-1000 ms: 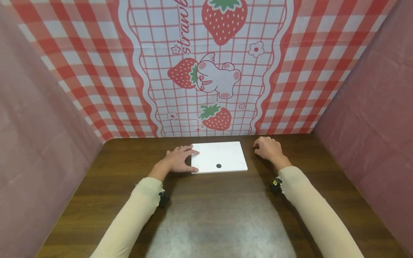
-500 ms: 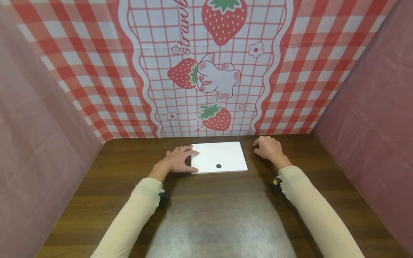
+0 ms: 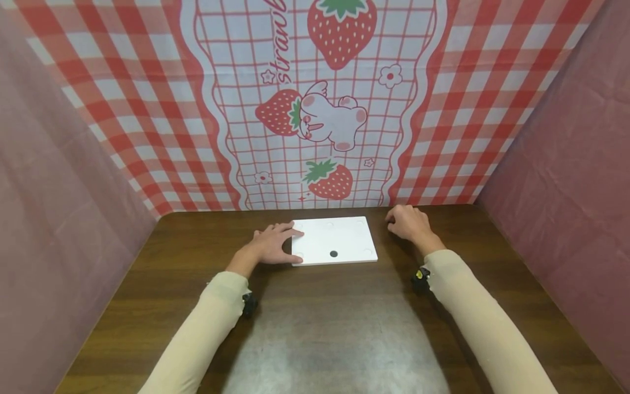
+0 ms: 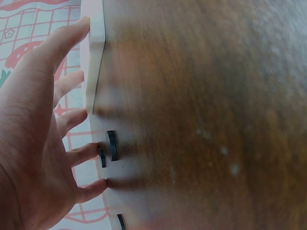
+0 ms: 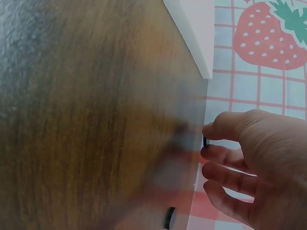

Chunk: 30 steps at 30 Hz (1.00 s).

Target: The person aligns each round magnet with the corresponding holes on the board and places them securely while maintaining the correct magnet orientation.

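Note:
A thin white rectangular board (image 3: 334,238) lies on the table with shallow round recesses. One black disc (image 3: 333,254) sits in it near the front edge. My left hand (image 3: 273,243), fingers spread, rests thumb and forefinger on the board's left end; its other fingertips touch the table. Right of the board is my right hand (image 3: 410,224), near the table's back edge. In the right wrist view its thumb and forefinger pinch a small black disc (image 5: 205,142), seen edge-on; the other fingers are loosely bent. Head view hides that disc.
Several black discs lie on the table: a pair (image 4: 112,145) by the left fingers, another (image 4: 121,222) further out, and one (image 5: 170,218) near the right hand. A checked strawberry cloth (image 3: 325,109) hangs behind the table (image 3: 315,312); pink cloth (image 3: 561,164) flanks it.
My right hand has shifted slightly toward the back of the table. The left hand and the board stay in place.

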### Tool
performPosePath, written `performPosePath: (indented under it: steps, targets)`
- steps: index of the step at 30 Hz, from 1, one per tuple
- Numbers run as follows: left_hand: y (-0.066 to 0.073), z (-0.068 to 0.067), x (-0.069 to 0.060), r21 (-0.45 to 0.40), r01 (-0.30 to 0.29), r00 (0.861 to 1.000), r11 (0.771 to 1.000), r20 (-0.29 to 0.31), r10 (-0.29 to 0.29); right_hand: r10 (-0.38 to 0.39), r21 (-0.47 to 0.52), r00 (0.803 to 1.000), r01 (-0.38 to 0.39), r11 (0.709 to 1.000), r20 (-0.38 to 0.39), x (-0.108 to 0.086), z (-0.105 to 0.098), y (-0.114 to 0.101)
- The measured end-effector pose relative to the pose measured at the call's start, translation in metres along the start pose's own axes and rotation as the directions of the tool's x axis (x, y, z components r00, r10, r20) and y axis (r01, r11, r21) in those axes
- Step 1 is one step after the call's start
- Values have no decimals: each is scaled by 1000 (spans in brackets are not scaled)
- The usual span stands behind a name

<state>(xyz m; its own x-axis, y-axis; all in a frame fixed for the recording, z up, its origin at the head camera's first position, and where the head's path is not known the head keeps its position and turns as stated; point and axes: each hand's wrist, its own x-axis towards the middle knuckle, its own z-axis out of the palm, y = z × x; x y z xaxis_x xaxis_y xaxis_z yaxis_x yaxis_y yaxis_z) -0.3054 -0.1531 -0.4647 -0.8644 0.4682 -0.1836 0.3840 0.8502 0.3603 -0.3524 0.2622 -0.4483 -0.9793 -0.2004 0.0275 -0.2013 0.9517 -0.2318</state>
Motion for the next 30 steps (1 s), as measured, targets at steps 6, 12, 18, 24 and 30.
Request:
performPosePath:
  steps: [6,12,18,24,30]
  targets:
    - [0,0,1,2,2,1000,1000,-2,-2,0,16,1000,0,1000,2,2,2,-3]
    - [0,0,1,3,6,1000,1000,4,-6,-13,14,1000,13,1000,7,4,3,-11]
    - [0,-1,1,6,7,1000,1000,0,-7,-19,11,1000,19,1000,6,7,2,-17]
    - [1,-1,0,9,4,1000,1000,2,-4,-36,0,999,36,999,-2,10,-1,-21]
    - [1,-1,1,7,4,1000,1000,3,-4,-50,-1,999,50,999,15,10,-1,-32]
